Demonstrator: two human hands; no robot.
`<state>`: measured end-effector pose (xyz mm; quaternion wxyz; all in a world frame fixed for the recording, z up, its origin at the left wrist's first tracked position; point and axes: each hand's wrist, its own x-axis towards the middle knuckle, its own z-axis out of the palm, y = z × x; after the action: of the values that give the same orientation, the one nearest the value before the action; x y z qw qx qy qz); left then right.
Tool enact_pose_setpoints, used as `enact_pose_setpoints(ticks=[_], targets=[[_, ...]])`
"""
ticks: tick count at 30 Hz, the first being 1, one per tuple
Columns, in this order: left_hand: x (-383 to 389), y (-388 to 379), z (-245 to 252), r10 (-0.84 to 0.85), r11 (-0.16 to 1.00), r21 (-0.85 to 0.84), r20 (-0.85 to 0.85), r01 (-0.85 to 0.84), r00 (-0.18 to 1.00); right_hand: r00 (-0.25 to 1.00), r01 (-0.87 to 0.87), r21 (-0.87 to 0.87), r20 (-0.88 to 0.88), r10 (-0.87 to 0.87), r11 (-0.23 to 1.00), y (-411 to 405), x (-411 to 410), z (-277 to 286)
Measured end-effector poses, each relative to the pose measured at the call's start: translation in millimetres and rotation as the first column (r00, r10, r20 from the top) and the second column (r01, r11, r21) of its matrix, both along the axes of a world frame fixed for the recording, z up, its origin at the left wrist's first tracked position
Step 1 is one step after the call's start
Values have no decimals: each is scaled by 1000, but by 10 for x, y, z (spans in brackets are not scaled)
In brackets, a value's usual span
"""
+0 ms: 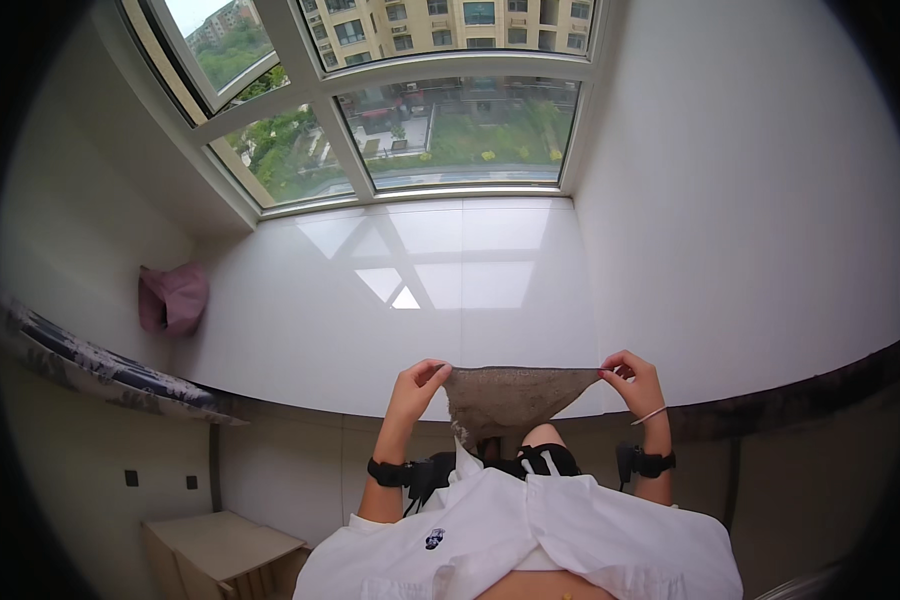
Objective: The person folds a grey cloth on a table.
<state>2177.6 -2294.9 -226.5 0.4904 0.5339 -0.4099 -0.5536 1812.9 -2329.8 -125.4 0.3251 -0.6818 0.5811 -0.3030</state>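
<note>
A grey-brown cloth (506, 397) is stretched between my two hands near the front edge of the white window ledge. My left hand (420, 386) pinches its upper left corner between thumb and fingers. At its upper right corner, my right hand (634, 381) pinches the edge the same way. The top hem is nearly straight, while the rest hangs down and narrows towards the bottom. Black straps with small devices sit around both forearms, and a thin band circles the right wrist.
The glossy white ledge (390, 330) runs back to a framed window (457, 67), whose upper left pane is tilted out. A pink bag (176, 298) lies at the ledge's left end. Patterned curtains (120, 364) hang left. Below stands a light wooden cabinet (221, 540).
</note>
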Motion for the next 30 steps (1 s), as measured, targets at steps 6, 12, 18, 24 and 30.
enact_pose_setpoints(ticks=[6, 12, 18, 24, 30], targets=[[-20, -247, 234, 59, 996, -63, 54, -55, 997, 904, 69, 103, 415, -106, 992, -205, 67, -31], [97, -302, 420, 124, 982, -161, 139, -101, 983, 903, 58, -52, 429, -30, 997, -198, 164, 77], [135, -293, -66, -13, 990, -130, 249, 47, 968, 934, 23, 91, 353, -53, 996, -185, 52, -284], [85, -269, -702, -191, 980, 101, 266, 169, 945, 926, 25, 305, 351, -137, 952, -216, -116, -1188], [1, -241, -1255, -226, 962, 202, 214, 184, 950, 893, 117, 497, 325, -310, 860, -149, -202, -1749]])
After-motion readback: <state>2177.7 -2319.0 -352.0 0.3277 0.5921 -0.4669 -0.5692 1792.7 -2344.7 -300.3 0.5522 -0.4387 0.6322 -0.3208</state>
